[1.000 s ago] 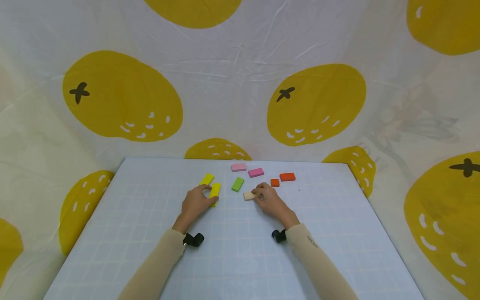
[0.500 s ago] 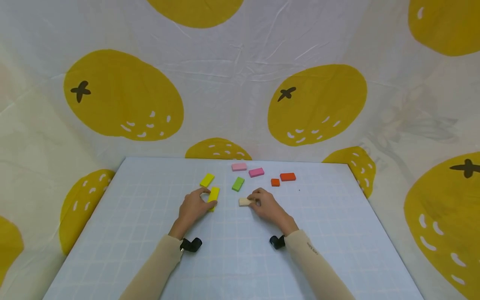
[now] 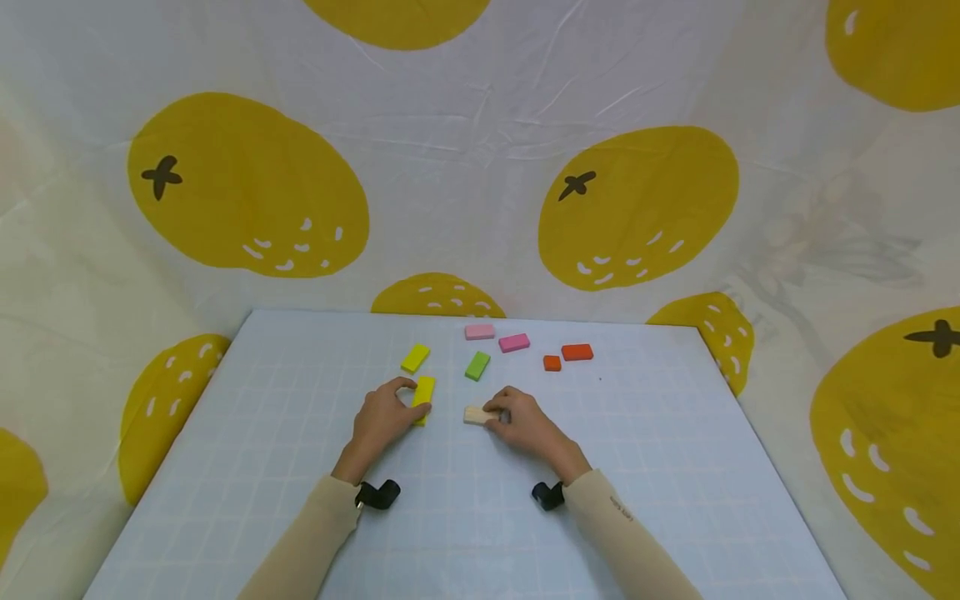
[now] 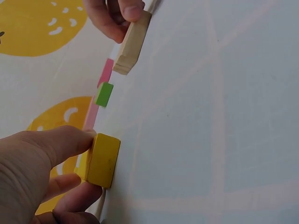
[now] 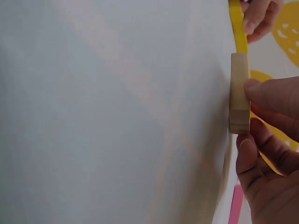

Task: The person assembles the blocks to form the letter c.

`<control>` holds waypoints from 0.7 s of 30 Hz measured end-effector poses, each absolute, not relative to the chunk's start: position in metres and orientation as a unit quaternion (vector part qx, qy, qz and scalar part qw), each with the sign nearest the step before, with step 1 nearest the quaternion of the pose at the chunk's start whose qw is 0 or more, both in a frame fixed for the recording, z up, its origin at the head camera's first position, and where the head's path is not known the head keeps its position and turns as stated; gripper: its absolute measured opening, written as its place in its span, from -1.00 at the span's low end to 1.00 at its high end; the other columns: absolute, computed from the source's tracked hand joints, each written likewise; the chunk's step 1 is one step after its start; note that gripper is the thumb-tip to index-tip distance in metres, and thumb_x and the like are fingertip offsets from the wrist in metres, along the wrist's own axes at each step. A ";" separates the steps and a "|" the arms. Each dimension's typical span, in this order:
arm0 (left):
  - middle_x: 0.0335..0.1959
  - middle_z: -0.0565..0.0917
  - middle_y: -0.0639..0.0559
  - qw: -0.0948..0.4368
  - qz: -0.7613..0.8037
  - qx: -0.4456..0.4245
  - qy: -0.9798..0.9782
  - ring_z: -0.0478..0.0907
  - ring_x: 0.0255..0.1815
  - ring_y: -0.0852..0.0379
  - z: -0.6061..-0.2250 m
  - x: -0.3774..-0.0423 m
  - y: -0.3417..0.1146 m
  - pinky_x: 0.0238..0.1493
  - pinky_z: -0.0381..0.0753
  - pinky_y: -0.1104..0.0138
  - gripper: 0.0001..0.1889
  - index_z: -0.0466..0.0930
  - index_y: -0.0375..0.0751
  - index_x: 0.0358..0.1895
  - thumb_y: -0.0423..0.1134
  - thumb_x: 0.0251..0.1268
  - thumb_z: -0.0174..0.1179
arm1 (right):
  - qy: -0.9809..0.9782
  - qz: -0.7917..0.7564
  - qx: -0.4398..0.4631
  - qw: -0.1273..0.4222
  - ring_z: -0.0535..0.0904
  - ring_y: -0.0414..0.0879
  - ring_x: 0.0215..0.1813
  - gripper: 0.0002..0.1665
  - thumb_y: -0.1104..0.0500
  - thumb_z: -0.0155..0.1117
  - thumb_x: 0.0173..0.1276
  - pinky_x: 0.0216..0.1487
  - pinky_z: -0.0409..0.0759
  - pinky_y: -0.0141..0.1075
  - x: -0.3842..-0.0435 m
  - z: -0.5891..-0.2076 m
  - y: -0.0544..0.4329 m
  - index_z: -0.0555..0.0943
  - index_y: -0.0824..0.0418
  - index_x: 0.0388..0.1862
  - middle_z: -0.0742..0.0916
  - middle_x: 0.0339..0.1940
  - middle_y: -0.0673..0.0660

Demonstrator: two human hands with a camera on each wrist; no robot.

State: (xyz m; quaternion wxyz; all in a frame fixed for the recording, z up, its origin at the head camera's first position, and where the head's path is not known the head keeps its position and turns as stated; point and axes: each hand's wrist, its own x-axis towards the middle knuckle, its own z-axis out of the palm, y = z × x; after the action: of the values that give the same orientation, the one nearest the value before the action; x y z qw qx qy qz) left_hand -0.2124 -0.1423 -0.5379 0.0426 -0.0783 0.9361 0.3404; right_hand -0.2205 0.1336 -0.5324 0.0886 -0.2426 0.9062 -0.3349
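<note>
My left hand (image 3: 381, 414) pinches a long yellow block (image 3: 424, 392) between thumb and fingers, low at the tabletop. In the left wrist view the end face of that yellow block (image 4: 105, 160) points toward the camera. A plain wooden block (image 3: 476, 415) is pinched in my right hand (image 3: 522, 423), lying crosswise just right of the yellow one with a gap between them. The right wrist view shows the thumb on one side of the wooden block (image 5: 239, 88) and fingers at its end. A second yellow block (image 3: 415, 358) lies behind my left hand.
Behind the hands lie a green block (image 3: 477, 366), a light pink block (image 3: 480, 332) and a darker pink block (image 3: 514, 342). To the right are a small orange block (image 3: 552, 363) and a longer red-orange block (image 3: 577, 352). A fruit-print cloth (image 3: 450, 192) rises behind the table (image 3: 675, 467).
My right hand has carried the wooden block leftward and nearer to me, turning it slightly. The left hand has drawn the long yellow block a little closer, away from the second yellow block.
</note>
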 end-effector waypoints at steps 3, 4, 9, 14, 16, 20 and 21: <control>-0.63 0.47 0.04 0.037 0.345 -0.079 0.934 0.39 -0.59 0.09 -0.538 -0.209 -0.143 -0.60 0.23 0.33 -0.43 0.62 -0.04 0.19 0.10 0.16 0.48 | 0.904 -0.338 -0.243 0.098 0.55 -0.13 -0.06 -0.70 0.15 0.39 0.43 0.01 0.63 -0.26 -0.217 -0.531 0.130 0.75 0.22 0.08 0.69 -0.01 0.08; -0.63 0.46 0.04 0.036 0.347 -0.079 0.934 0.38 -0.60 0.09 -0.538 -0.209 -0.143 -0.61 0.22 0.33 -0.43 0.61 -0.04 0.19 0.09 0.16 0.48 | 0.904 -0.338 -0.242 0.102 0.54 -0.13 -0.07 -0.68 0.15 0.39 0.43 0.00 0.62 -0.28 -0.216 -0.531 0.129 0.74 0.22 0.10 0.70 -0.01 0.07; -0.65 0.43 0.05 0.032 0.349 -0.073 0.934 0.36 -0.62 0.11 -0.538 -0.206 -0.145 -0.62 0.20 0.34 -0.44 0.61 -0.04 0.18 0.09 0.15 0.48 | 0.903 -0.331 -0.251 0.110 0.54 -0.14 -0.10 -0.61 0.13 0.39 0.43 -0.05 0.62 -0.32 -0.211 -0.531 0.123 0.70 0.23 0.18 0.70 -0.01 0.07; -0.61 0.48 0.03 0.037 0.351 -0.070 0.933 0.40 -0.59 0.10 -0.538 -0.206 -0.145 -0.61 0.24 0.34 -0.44 0.61 -0.03 0.18 0.11 0.16 0.47 | 0.897 -0.335 -0.265 0.114 0.55 -0.15 -0.08 -0.63 0.12 0.40 0.42 0.01 0.63 -0.31 -0.206 -0.529 0.118 0.72 0.21 0.14 0.70 0.00 0.05; -0.59 0.50 0.02 0.039 0.348 -0.072 0.934 0.42 -0.57 0.09 -0.538 -0.206 -0.146 -0.60 0.26 0.34 -0.44 0.61 -0.03 0.19 0.11 0.16 0.47 | 0.896 -0.334 -0.270 0.116 0.55 -0.14 -0.08 -0.64 0.11 0.40 0.42 0.00 0.62 -0.32 -0.204 -0.529 0.116 0.73 0.20 0.14 0.69 0.00 0.04; -0.57 0.51 0.00 0.047 0.345 -0.079 0.934 0.43 -0.54 0.07 -0.537 -0.205 -0.147 -0.58 0.29 0.32 -0.41 0.59 -0.05 0.20 0.11 0.16 0.48 | 0.893 -0.329 -0.281 0.120 0.56 -0.13 -0.09 -0.64 0.10 0.40 0.43 -0.04 0.60 -0.37 -0.200 -0.531 0.111 0.73 0.20 0.14 0.69 -0.01 0.04; -0.56 0.51 0.00 0.048 0.345 -0.081 0.934 0.43 -0.54 0.07 -0.538 -0.204 -0.147 -0.57 0.29 0.31 -0.40 0.59 -0.06 0.21 0.12 0.16 0.47 | 0.893 -0.328 -0.283 0.122 0.56 -0.14 -0.10 -0.64 0.09 0.40 0.43 -0.04 0.60 -0.38 -0.199 -0.531 0.109 0.73 0.19 0.14 0.69 -0.02 0.04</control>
State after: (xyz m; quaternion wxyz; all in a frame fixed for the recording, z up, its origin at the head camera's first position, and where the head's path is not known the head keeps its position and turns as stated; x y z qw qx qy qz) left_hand -0.2045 -0.1467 -0.5376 0.0481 -0.0806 0.9340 0.3448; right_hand -0.1992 0.1093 -0.5311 0.1216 -0.2834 0.8929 -0.3281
